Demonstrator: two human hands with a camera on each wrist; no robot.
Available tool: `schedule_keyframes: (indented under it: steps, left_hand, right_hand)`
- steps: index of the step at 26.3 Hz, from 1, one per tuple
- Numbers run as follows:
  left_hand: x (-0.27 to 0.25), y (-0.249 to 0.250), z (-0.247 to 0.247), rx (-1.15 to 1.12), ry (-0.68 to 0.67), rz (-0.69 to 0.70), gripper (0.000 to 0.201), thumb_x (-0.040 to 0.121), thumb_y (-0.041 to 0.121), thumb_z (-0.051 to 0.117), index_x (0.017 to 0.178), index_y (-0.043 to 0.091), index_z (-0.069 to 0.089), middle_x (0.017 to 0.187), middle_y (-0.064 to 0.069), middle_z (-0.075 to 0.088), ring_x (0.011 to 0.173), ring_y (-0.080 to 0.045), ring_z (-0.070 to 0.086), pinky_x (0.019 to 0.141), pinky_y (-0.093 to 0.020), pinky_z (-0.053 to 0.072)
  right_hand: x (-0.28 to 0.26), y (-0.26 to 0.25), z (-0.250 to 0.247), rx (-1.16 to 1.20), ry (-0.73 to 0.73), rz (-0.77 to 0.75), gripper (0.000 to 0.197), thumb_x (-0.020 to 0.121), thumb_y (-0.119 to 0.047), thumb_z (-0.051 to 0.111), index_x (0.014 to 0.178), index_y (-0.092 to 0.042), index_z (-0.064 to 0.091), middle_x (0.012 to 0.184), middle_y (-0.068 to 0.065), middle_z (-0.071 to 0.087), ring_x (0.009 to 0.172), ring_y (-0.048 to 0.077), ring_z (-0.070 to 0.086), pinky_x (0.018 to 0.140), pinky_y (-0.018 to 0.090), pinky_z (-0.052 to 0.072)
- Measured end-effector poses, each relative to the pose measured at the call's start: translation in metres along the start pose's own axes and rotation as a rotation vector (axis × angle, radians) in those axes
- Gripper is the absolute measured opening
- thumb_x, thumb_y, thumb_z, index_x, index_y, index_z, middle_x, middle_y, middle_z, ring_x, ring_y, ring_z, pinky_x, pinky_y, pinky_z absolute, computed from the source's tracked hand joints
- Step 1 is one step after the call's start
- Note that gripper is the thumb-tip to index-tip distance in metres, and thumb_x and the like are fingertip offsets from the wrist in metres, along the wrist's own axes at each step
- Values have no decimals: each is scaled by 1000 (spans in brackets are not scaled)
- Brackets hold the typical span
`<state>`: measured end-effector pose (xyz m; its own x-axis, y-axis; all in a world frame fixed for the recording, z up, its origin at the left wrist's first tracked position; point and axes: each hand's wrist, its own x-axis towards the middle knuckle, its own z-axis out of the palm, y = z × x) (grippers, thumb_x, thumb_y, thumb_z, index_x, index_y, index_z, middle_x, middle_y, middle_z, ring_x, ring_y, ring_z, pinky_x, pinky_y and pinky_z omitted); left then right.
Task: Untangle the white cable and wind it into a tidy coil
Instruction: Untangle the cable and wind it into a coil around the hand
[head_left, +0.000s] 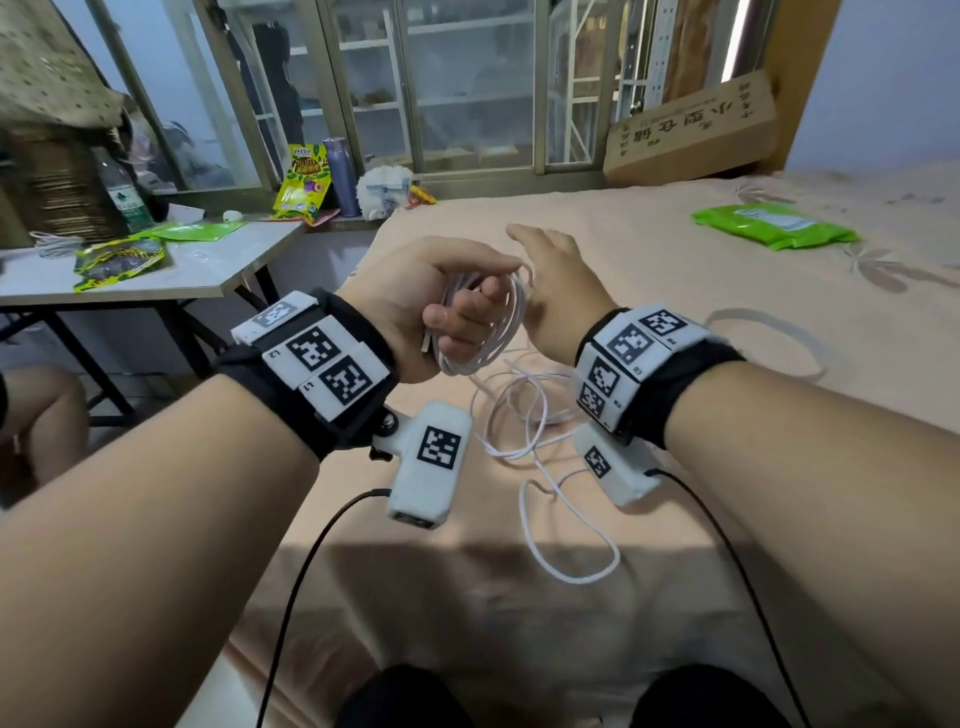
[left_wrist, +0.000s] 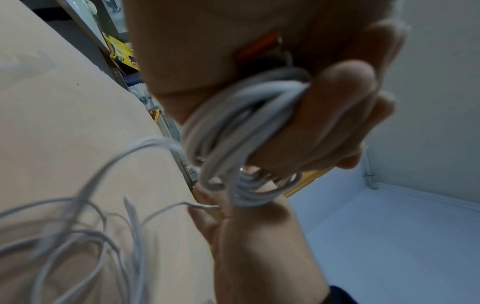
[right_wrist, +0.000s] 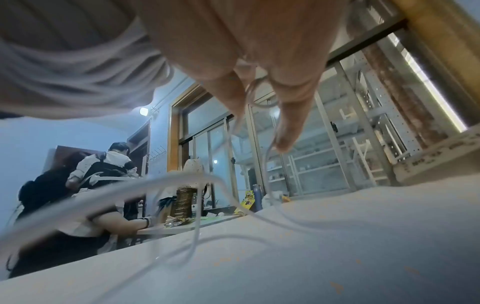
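Observation:
My left hand (head_left: 457, 317) is raised over the bed, its fingers (left_wrist: 332, 115) curled round a coil of several turns of the white cable (head_left: 511, 312). In the left wrist view the coil (left_wrist: 233, 123) hangs from that fist. My right hand (head_left: 556, 280) is just right of the coil, palm toward it, fingers outstretched. A strand of the cable (right_wrist: 259, 92) is nipped between two of its fingers (right_wrist: 285, 123). The rest of the cable lies in loose tangled loops (head_left: 524, 415) on the bed below both wrists.
The peach bed sheet (head_left: 649, 249) spreads ahead, with a green packet (head_left: 769, 226) at the far right and a cardboard box (head_left: 691, 135) against the window. A table (head_left: 156, 275) with snack bags and a bottle stands left. People (right_wrist: 103, 164) sit there.

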<state>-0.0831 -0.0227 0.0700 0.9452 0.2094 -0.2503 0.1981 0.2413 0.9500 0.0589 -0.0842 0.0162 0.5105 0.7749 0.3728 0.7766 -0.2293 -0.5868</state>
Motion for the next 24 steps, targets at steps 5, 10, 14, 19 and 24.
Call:
schedule_keyframes:
  steps: [5,10,14,19,24]
  left_hand:
    - [13,0,2,-273,136,200,45,88,26,51,47,21,34,44,6,41,29,-2,31,36,-16,18]
    - [19,-2,0,-537,333,343,44,93,27,53,53,19,37,54,4,54,40,-5,46,42,-14,34]
    - [18,3,-1,-651,463,462,37,97,28,50,63,15,45,50,4,60,46,-7,58,57,-14,43]
    - [12,12,0,-767,433,553,31,100,25,48,72,11,52,77,-7,70,63,-15,72,57,-20,55]
    - [17,12,3,-692,409,566,21,103,17,39,102,1,54,108,-15,67,95,-22,70,80,-29,53]
  right_hand:
    - [-16,-4,8,108,-95,86,32,77,-5,43,98,-20,62,97,1,66,93,24,62,85,37,52]
    - [-32,-7,-4,174,-199,123,43,77,7,35,80,-20,68,74,2,67,70,21,59,62,28,47]
    - [-37,-8,-5,154,-228,117,36,89,-6,42,110,-25,63,94,1,64,58,14,56,56,24,42]
    - [-48,-21,-6,-34,-387,36,45,98,-22,47,142,-18,39,131,7,54,84,13,67,77,24,47]
    - [-47,-37,-9,-193,-474,-129,44,101,-19,40,145,-19,40,147,8,43,132,25,44,101,26,34]
